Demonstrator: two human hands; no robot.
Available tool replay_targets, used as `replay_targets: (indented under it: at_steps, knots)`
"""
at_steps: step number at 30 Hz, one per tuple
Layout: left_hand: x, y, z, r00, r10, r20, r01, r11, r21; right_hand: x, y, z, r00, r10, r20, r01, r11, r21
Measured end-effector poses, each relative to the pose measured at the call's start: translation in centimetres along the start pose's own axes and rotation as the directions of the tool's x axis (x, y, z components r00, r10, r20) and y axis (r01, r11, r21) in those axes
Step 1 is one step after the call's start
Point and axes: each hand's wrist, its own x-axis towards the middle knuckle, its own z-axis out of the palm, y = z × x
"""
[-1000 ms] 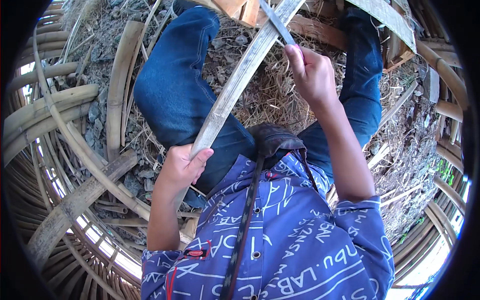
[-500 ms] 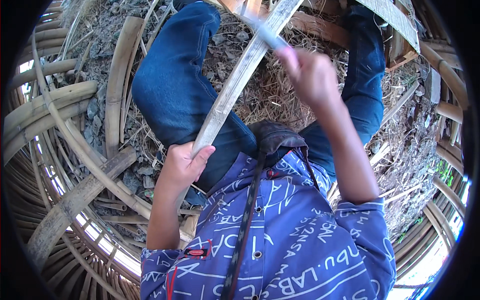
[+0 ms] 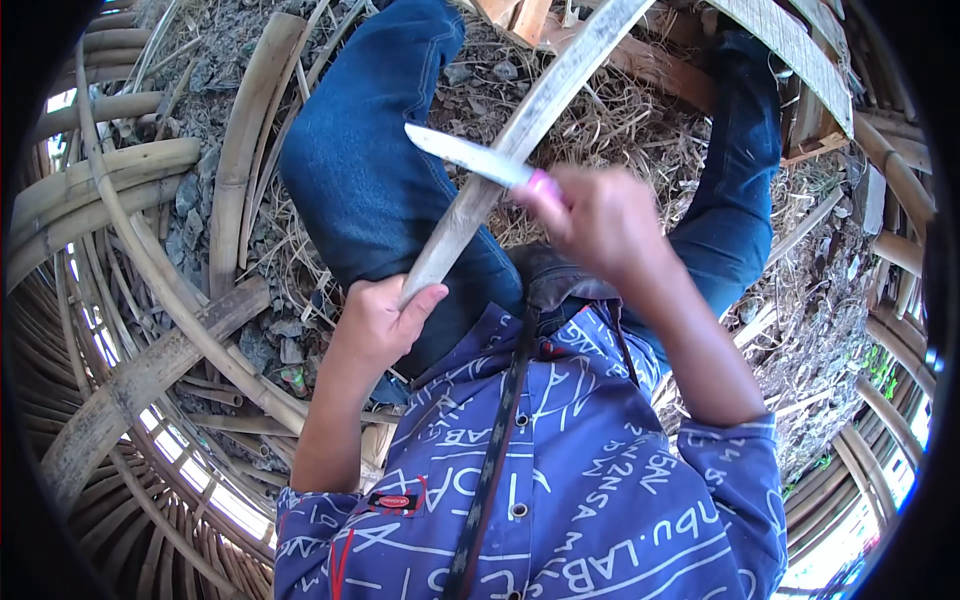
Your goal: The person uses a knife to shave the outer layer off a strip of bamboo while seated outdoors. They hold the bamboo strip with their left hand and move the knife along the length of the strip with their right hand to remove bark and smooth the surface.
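A long pale bamboo strip [image 3: 550,95] slants across my lap, its upper end running out past the top of the view. Near its lower end my left hand [image 3: 380,318] is wrapped round it, thumb along the top. My right hand [image 3: 605,215], a little blurred, grips the pink handle of a knife [image 3: 470,156]. The blade lies across the strip roughly midway between my left hand and the view's top edge, its tip pointing left over my thigh. Whether the edge bites into the strip I cannot tell.
Wooden pieces [image 3: 660,75] and a wide pale slat [image 3: 785,45] lie between and beside my feet. Dry shavings and stones cover the ground. Bamboo poles [image 3: 245,140] and a crossed bamboo piece [image 3: 150,380] stand at the left; more bamboo [image 3: 895,170] lines the right.
The knife in my right hand has come down along the strip toward my body, its blade now pointing more to the left. My left hand still holds the strip, with little shift.
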Motion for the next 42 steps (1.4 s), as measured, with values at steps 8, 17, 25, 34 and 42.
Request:
replay_targets:
  at_steps: [8, 17, 25, 34, 42]
  knots:
    - [0.2, -0.3, -0.1, 0.999, 0.052, 0.012, -0.052, 0.999, 0.016, 1.1, 2.1, 0.1, 0.944, -0.088, -0.317, 0.066, 0.995, -0.079]
    - [0.3, 0.3, 0.3, 0.995, 0.095, -0.027, -0.095, 0.995, 0.021, 2.0, 1.9, -0.8, 0.943, 0.104, -0.317, -0.096, 0.995, 0.04]
    - [0.1, 1.0, 0.3, 0.999, 0.037, -0.039, -0.036, 0.999, 0.02, 2.0, 2.1, -0.4, 0.947, 0.036, -0.32, -0.044, 0.999, -0.018]
    - [-0.1, 0.8, 0.6, 0.994, 0.079, -0.078, -0.076, 0.996, 0.052, 2.5, 0.9, -1.3, 0.951, 0.164, -0.263, -0.15, 0.986, 0.072]
    - [0.0, 0.3, 1.2, 0.971, 0.195, -0.136, -0.169, 0.969, 0.181, 0.3, -2.4, -0.4, 0.987, -0.023, -0.158, 0.015, 0.998, -0.056]
